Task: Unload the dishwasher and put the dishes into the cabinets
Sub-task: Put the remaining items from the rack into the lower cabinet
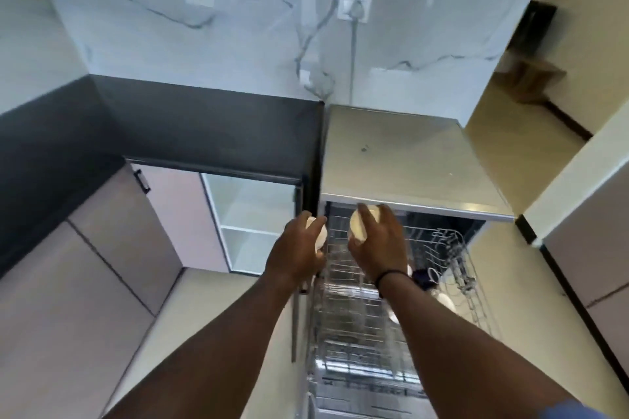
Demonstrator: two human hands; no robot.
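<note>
At the far left a closed pink cabinet door (pixel 163 214) with a dark handle stands under the dark bench (pixel 204 133), and just right of it an open cabinet (pixel 252 214) shows its white shelves, apparently readied to take the dishes. Next comes the left hand (pixel 299 248), fingers curled round a small white cup (pixel 320 233), held up between the open cabinet and the dishwasher. Beside it the right hand (pixel 377 241), a dark band at its wrist, grasps a second white cup (pixel 359 224) from above, its fingers wrapped over the rim; carrying one in each hand looks like a way to halve the trips. Both cups hang above the pulled-out upper rack (pixel 360 299), whose wire tines look mostly bare. Further right, under the right forearm, a few white dishes (pixel 446 303) and something dark blue lie in the lower basket (pixel 473 282), partly hidden, so more unloading seems left. The dishwasher's steel top (pixel 408 160) spans above.
</note>
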